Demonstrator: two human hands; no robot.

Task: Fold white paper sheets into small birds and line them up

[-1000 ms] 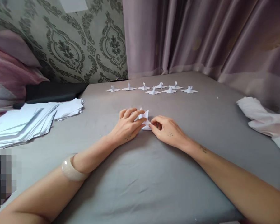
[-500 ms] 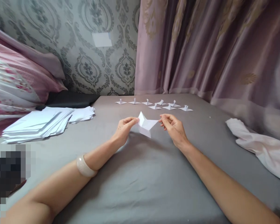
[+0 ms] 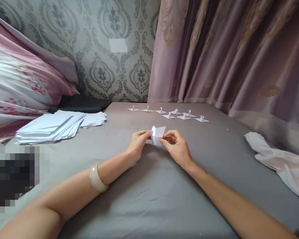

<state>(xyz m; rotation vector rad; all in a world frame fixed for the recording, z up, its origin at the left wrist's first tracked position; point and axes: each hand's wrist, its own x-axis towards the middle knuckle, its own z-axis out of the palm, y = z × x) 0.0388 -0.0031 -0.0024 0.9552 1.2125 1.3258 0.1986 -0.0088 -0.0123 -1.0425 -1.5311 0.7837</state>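
Note:
A small piece of folded white paper (image 3: 158, 135) is held up between both hands, over the grey cloth surface. Its upper flaps stand apart in two points. My left hand (image 3: 140, 141) pinches its left edge between thumb and fingers; a pale bangle circles that forearm. On the other side, my right hand (image 3: 175, 144) grips the right edge, thumb towards me and fingers curled behind. Beyond the hands sit several small folded paper figures (image 3: 185, 116) in two loose rows, each with a flat pointed base and a short upright part.
A stack of white paper sheets (image 3: 47, 127) lies at the left, beside a smaller pile (image 3: 93, 120). Behind them is a black folded item (image 3: 84, 104). Pale crumpled cloth (image 3: 276, 161) lies at the right. Curtains (image 3: 201, 53) and a patterned wall (image 3: 94, 39) border the back.
My right hand has moved from the paper's outstretched right tip to its lower right edge. The paper has turned and drawn in more compactly. The camera view has shifted slightly.

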